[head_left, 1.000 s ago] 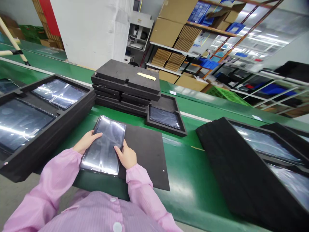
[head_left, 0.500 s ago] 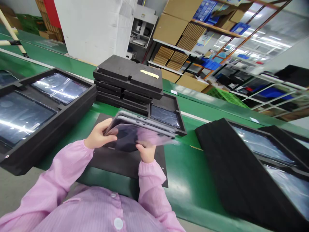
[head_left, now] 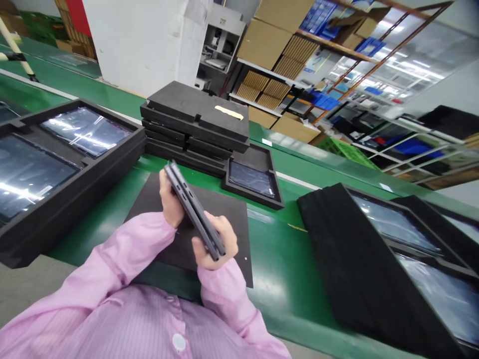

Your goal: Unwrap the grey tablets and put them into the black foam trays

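Observation:
Two thin dark-grey tablets (head_left: 195,213) are pressed flat together and held on edge, their narrow sides facing up at me. My left hand (head_left: 171,199) is closed on their far left end, with its fingers partly hidden behind them. Around the near right end, my right hand (head_left: 219,242) is wrapped, thumb on one side and fingers on the other. Beneath the hands, a flat black foam sheet (head_left: 234,219) lies on the green work surface (head_left: 277,249).
Black foam trays holding film-covered screens stand at the left (head_left: 108,167) and right (head_left: 337,249). A stack of black foam trays (head_left: 194,107) sits ahead, beside an open tray (head_left: 279,192) with one screen. Shelves with cardboard boxes (head_left: 275,30) rise behind.
The tablets have been turned from lying broadly flat and sideways to standing on edge, slanting down to the right. Both hands have come closer together while keeping their hold.

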`<control>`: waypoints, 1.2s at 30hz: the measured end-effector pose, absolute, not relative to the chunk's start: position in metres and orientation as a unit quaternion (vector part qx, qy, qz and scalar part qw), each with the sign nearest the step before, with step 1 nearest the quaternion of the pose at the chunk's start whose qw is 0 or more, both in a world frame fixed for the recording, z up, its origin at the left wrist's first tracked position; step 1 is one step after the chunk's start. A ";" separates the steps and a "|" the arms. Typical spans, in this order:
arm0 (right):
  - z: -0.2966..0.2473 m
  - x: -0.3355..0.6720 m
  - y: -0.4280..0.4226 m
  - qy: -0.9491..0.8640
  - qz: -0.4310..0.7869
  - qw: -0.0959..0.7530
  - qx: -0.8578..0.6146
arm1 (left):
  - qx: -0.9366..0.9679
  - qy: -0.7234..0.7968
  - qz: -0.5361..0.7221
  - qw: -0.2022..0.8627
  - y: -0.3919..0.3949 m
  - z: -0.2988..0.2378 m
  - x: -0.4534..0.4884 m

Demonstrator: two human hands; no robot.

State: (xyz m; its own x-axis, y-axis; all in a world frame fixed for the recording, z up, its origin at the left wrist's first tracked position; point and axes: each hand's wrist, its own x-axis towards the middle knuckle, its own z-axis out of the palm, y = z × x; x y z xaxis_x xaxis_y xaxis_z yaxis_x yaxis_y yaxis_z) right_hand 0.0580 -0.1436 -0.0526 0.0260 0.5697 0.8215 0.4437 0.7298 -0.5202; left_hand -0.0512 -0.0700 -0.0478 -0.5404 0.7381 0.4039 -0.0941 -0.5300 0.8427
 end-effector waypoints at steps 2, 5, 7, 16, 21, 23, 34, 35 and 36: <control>-0.052 0.054 -0.148 -0.688 0.089 0.606 -0.389 | 0.440 0.357 0.768 0.299 -0.052 -0.033 -0.050; -0.040 0.066 -0.147 -0.725 0.212 0.521 -0.398 | 0.524 0.286 0.716 0.363 -0.031 -0.023 -0.049; -0.025 0.082 -0.144 -0.757 0.301 0.446 -0.371 | 0.555 0.253 0.682 0.404 -0.022 -0.025 -0.046; 0.018 0.121 -0.136 -0.723 0.395 0.415 -0.385 | 0.620 0.244 0.632 0.397 -0.014 -0.038 -0.034; 0.017 0.120 -0.136 -0.734 0.405 0.409 -0.360 | 0.645 0.234 0.630 0.365 -0.021 -0.041 -0.038; 0.017 0.119 -0.137 -0.737 0.407 0.400 -0.362 | 0.648 0.234 0.629 0.359 -0.021 -0.043 -0.039; 0.010 0.114 -0.136 -0.764 0.416 0.351 -0.346 | 0.596 0.241 0.652 0.401 -0.014 -0.044 -0.041; 0.010 0.114 -0.136 -0.766 0.417 0.343 -0.349 | 0.594 0.246 0.651 0.403 -0.013 -0.044 -0.041; 0.010 0.114 -0.136 -0.767 0.417 0.336 -0.353 | 0.592 0.250 0.650 0.405 -0.012 -0.044 -0.041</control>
State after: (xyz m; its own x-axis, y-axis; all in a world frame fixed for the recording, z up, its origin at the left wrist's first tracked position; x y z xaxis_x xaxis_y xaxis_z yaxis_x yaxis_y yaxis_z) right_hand 0.1135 -0.1361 0.0102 -0.5253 0.8219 0.2206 0.2611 0.4024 -0.8774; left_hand -0.0410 -0.0125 -0.0436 0.0295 0.8225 0.5680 -0.2303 -0.5474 0.8046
